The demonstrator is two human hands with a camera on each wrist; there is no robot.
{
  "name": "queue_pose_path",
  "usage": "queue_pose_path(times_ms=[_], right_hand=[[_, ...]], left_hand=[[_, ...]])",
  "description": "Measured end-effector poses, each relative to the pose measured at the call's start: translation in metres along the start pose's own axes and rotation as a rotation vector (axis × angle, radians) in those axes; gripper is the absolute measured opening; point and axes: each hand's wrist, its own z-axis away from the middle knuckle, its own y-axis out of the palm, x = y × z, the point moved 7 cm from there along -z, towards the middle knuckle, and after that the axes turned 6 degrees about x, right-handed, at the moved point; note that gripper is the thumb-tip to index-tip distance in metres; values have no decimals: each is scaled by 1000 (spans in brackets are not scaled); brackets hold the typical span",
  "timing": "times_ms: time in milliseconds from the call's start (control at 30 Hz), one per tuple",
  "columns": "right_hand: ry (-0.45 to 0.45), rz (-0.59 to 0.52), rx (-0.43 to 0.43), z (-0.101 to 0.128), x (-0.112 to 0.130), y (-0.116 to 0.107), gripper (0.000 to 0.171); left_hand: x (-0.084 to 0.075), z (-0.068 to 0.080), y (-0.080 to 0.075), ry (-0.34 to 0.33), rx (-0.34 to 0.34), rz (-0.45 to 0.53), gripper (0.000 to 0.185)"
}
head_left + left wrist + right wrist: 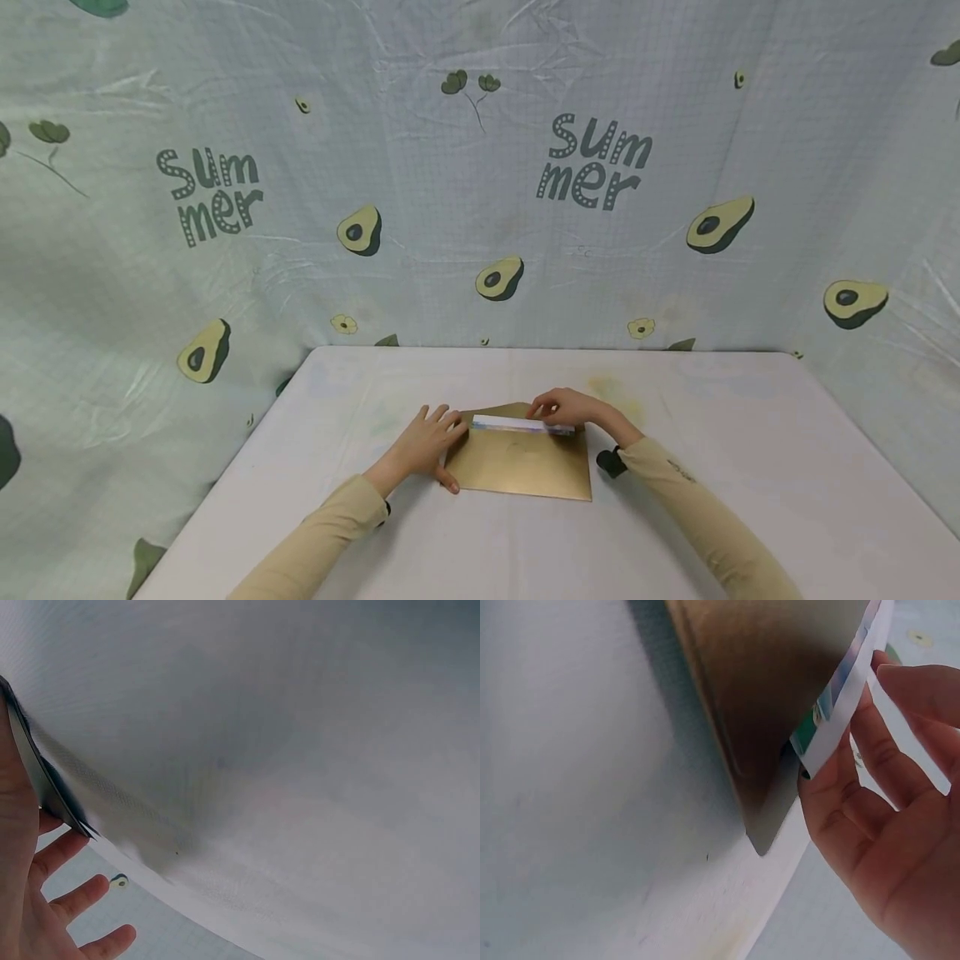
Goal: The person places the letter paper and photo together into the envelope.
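A gold envelope (pixel 517 463) lies on the table, its pointed flap open at the far side. Out of its mouth sticks a narrow strip of a white-edged printed card or paper (pixel 504 423); the rest is hidden inside. At the envelope's left side is my left hand (pixel 422 443), fingers spread, thumb by the near corner. In the left wrist view a fingertip touches the dark-looking envelope edge (pixel 46 784). My right hand (pixel 572 408) pinches the card's far edge toward the right end. Blue and green print shows on the card (pixel 829 712) in the right wrist view.
The pale table (pixel 750 467) spreads around the envelope on all sides. Behind it hangs a light curtain (pixel 420 167) printed with avocados and lettering, also closing off both sides. A dark strap-mounted object (pixel 611 462) sits at the right wrist.
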Motion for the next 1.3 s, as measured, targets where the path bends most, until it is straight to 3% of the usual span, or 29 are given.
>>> queue_pose_path(times_ms=[367,933,1300], right_hand=[[3,-62,21,-4,7,1,39],[15,-127,92,-3,1,9,44],[31,-122,91,-9,4,10,53]], left_hand=[[0,0,-2,-8,-1,-13,103],[0,-1,-2,-12,6,12,99],[1,-1,-1,-10,22,18,101]])
